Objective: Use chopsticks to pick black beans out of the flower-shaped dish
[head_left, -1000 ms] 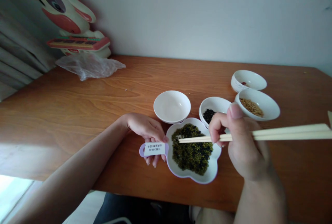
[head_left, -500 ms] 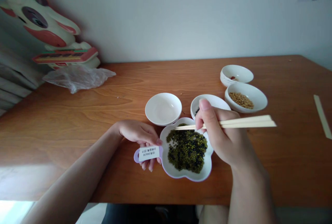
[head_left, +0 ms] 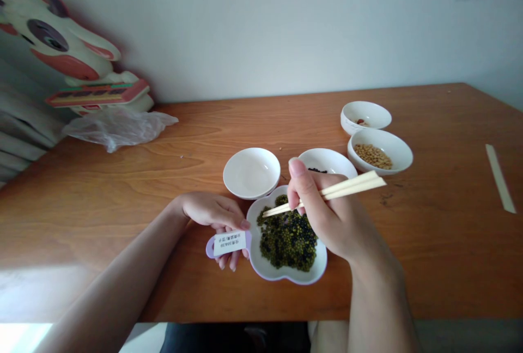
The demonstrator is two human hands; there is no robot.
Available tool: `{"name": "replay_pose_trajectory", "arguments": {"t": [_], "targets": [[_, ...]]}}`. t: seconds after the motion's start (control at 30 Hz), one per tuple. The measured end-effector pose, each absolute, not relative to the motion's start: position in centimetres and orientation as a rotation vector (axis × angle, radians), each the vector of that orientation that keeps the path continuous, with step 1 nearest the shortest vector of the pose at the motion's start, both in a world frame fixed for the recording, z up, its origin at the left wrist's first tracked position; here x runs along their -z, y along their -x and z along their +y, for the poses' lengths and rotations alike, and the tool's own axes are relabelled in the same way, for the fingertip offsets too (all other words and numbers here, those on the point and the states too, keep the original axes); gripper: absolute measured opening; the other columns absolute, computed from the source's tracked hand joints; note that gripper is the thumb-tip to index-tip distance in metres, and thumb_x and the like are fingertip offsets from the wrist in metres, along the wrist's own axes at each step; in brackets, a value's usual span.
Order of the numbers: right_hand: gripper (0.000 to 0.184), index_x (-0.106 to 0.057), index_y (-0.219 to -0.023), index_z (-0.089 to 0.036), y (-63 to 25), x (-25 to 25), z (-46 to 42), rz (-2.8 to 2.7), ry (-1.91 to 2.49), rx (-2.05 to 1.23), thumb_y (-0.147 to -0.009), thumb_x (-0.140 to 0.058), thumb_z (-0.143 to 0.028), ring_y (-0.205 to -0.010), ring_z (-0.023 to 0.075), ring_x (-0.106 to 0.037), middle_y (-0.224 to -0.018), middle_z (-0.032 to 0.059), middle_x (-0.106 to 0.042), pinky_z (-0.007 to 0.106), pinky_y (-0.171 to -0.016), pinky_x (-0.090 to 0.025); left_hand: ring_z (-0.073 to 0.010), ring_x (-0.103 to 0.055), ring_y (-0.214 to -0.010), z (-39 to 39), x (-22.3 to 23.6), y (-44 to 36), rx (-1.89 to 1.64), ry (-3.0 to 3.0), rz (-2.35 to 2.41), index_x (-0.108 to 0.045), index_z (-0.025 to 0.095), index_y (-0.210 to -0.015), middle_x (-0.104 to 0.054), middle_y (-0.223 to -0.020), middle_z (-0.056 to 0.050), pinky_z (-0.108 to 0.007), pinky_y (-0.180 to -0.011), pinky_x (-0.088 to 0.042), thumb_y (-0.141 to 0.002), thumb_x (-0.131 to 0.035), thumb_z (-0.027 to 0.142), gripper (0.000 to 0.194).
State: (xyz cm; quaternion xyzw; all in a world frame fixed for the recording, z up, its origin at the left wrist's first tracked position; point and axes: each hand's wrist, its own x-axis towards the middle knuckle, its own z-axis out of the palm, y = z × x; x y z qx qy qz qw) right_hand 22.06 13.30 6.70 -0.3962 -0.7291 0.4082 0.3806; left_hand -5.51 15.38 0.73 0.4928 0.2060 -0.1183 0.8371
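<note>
Before me spreads a brown wooden surface [head_left: 196,178], with a white-and-pink plastic cow toy [head_left: 96,70] at its far left and a crumpled clear plastic bag [head_left: 122,129] just before it. My left grip [head_left: 214,214] holds a white clover-shaped dish [head_left: 254,249] at the near middle, thumb at its lilac rim, fingers beneath the handle. Beyond the dish stand a round white bowl [head_left: 251,172] and, to its right, a white bowl of black beans [head_left: 341,162], partly behind my right grip [head_left: 330,219]. Farther right is a white bowl of tan beans [head_left: 400,154]. My right grip is closed around two pale wooden chopsticks [head_left: 351,185], their tips at the far-left part of the mixed green and black beans [head_left: 288,249] in the dish.
</note>
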Motion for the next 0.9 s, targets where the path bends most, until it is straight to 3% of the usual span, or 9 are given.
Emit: {"name": "replay_pose_trajectory", "arguments": {"t": [0.3,0.47,0.73,0.9], "targets": [[0.070,-0.050,-0.053,-0.022,-24.1,-7.2,13.1,-1.767,1.044,-0.991,-0.111,-0.038,-0.059,-0.048,0.0115,-0.047,-0.048,-0.0020,-0.044,0.030,-0.051,-0.036,-0.0226,-0.082,-0.087,15.3,-0.1,5.8,0.223,-1.002,0.445,-0.075,0.007,-0.129,-0.083,-0.107,-0.019,-0.028,-0.076,-0.065,-0.114,-0.038,0.045,0.055],[0.068,-0.052,-0.053,-0.022,-24.5,-7.1,13.3,-1.800,1.091,-0.885,-0.109,-0.044,-0.059,-0.051,0.0120,-0.049,-0.049,-0.0009,-0.048,0.030,-0.054,-0.038,-0.0215,-0.082,-0.089,15.3,-0.3,5.7,0.217,-1.007,0.444,-0.074,0.006,-0.130,-0.082,-0.109,-0.020,-0.028,-0.079,-0.065,-0.114,-0.039,0.046,0.055],[0.070,-0.049,-0.050,-0.023,-25.4,-7.8,12.8,-1.670,1.152,-0.836,-0.110,-0.042,-0.059,-0.048,0.0128,-0.042,-0.046,-0.0008,-0.042,0.033,-0.049,-0.030,-0.0205,-0.081,-0.082,15.3,-0.7,5.6,0.227,-1.016,0.450,-0.075,0.006,-0.126,-0.083,-0.103,-0.018,-0.027,-0.075,-0.065,-0.115,-0.038,0.047,0.056],[0.072,-0.050,-0.049,-0.023,-25.6,-7.5,13.1,-1.717,1.241,-0.784,-0.108,-0.043,-0.062,-0.050,0.0130,-0.045,-0.047,0.0000,-0.044,0.033,-0.052,-0.033,-0.0179,-0.078,-0.072,15.5,-0.8,5.6,0.249,-1.024,0.444,-0.075,0.005,-0.125,-0.082,-0.089,-0.014,-0.025,-0.070,-0.063,-0.115,-0.038,0.045,0.055]]}}
